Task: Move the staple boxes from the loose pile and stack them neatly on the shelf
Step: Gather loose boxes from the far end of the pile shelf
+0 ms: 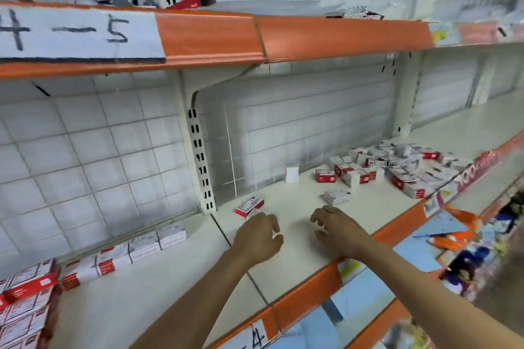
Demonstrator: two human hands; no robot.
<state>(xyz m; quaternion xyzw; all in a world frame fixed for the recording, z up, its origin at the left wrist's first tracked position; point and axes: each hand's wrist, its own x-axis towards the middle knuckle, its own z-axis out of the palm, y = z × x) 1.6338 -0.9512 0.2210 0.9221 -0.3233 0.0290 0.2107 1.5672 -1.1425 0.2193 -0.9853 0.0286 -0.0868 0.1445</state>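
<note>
Bare left hand [259, 238], right hand [338, 228] hover; rectangular cardboard boxes [397, 167] heaped.

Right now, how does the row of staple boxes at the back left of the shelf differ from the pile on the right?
The row of staple boxes runs in one tidy line along the back wall; the loose pile lies scattered at mixed angles. The row is one box high, while boxes in the pile overlap. The row lies left of both hands, the pile to their right. Both hold red and white boxes and rest on the same shelf.
</note>
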